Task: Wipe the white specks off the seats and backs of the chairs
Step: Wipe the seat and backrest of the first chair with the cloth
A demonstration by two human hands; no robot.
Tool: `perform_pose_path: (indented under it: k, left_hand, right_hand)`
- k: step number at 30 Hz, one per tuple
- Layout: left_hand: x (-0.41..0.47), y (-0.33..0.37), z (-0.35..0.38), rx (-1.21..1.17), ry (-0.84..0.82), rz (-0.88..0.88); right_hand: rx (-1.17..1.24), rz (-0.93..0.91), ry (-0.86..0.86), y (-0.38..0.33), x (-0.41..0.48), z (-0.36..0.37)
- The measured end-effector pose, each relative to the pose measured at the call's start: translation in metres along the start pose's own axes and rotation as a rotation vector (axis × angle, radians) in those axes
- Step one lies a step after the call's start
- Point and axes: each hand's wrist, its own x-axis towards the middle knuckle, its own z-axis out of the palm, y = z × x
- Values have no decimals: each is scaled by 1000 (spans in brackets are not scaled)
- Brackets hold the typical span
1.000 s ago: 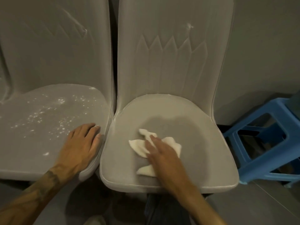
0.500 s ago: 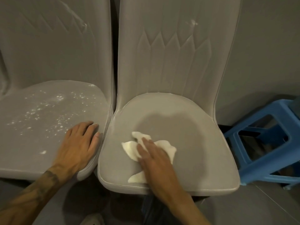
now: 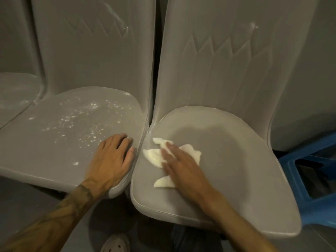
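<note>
Two grey padded chairs stand side by side. My right hand [image 3: 183,166] lies flat with straight fingers on a crumpled white cloth [image 3: 154,155], pressing it onto the left part of the right chair's seat [image 3: 236,160]. That seat shows a darker wiped patch. A small white mark [image 3: 253,26] sits high on the right chair's back. The left chair's seat [image 3: 36,146] is strewn with white specks [image 3: 78,120]. My left hand [image 3: 112,159] rests flat on that seat's right front corner, holding nothing. A white streak [image 3: 116,19] marks the left chair's back.
A blue plastic stool [image 3: 312,180] stands close against the right chair's right side. A third grey seat [image 3: 12,91] shows at the far left. Grey floor lies in front, with a light shoe [image 3: 116,242] at the bottom.
My right hand has slid the cloth leftward across the right seat, toward the gap between the chairs. My left hand has stayed on the left seat's corner. The view has shifted to the left.
</note>
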Motion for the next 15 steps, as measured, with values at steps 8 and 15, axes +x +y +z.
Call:
perform_pose_path:
  k: [8,15]
  left_hand:
    - [-2,2,0,10,35,-3]
    - [-2,-1,4,23,56,-8]
  right_hand:
    - [-184,149,28,32,110,-13]
    - [-142,-224,-63,4,110,11]
